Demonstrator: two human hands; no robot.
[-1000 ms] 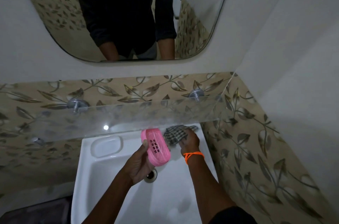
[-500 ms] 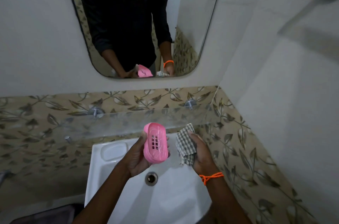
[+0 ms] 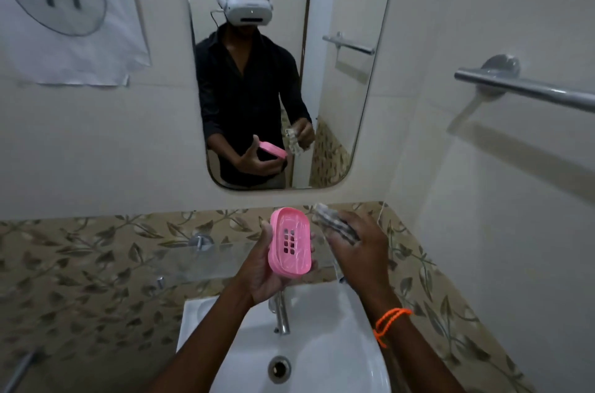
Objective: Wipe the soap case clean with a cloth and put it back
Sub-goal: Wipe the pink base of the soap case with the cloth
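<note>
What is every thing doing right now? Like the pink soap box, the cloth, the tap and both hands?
Pink soap case: held up above the basin, open side facing the camera, no soap inside.
Checked cloth: bunched up, beside the case, apart from it.
Left hand: grips the case.
Right hand: holds the cloth.
Tap: no water running.
Wash basin: no water standing, drain open.
Towel rail: nothing hanging on it.
</note>
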